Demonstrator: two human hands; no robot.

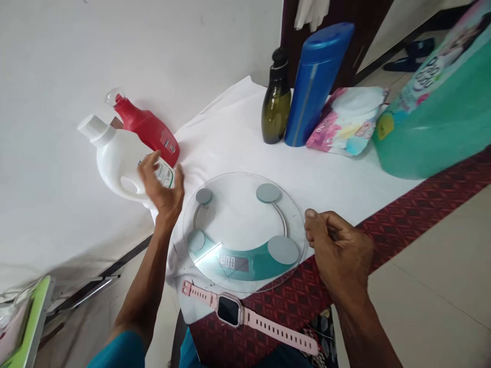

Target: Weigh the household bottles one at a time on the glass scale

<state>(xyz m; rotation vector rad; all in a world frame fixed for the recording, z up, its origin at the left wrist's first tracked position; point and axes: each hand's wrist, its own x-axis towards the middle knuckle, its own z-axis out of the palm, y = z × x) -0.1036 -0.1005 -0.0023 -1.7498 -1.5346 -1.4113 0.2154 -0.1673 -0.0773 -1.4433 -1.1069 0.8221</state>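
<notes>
My left hand (163,189) is open, its fingers curved apart, in front of a white jug (117,158) with a white cap; whether it touches the jug I cannot tell. Behind that jug leans a red bottle (148,125). A round glass bathroom scale (233,266) lies flat on the table, its display reading zeros. At the scale's right edge is my right hand (339,250), closed with the thumb against the curled fingers and nothing visible in it. A smartwatch (229,309) with a pink strap lies along the scale's near edge.
On the white cloth (226,138) at the back stand a dark green pump bottle (276,102), a blue bottle (318,82) and a colourful pouch (347,120). A large green bottle (433,128) stands at the right. A wall (153,46) borders the left side.
</notes>
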